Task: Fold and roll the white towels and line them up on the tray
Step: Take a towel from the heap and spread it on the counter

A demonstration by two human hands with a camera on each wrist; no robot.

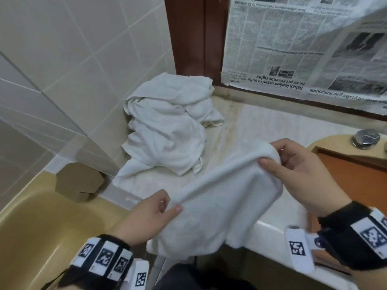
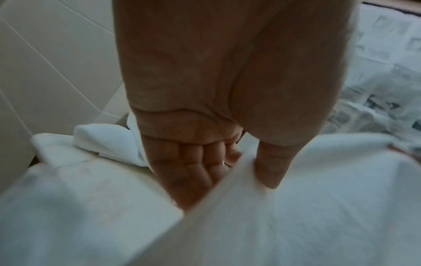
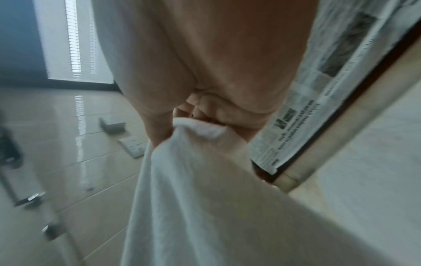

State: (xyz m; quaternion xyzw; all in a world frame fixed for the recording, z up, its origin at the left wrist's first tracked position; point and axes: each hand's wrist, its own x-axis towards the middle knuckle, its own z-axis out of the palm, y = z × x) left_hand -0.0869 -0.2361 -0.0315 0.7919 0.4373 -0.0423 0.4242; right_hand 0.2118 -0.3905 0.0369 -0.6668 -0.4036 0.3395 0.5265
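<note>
Marble ledge (image 1: 247, 122) (tiled wall (image 1: 62, 59) behind)

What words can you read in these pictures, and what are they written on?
"Sabah leaders urged to unite on 40 pct revenue rights": upside-down headline on the newspaper.
"...talks gain momentum": upside-down, partly cut off, same newspaper.
Its small print: too small to read.
Wristband markers: patterns only, no words.
</note>
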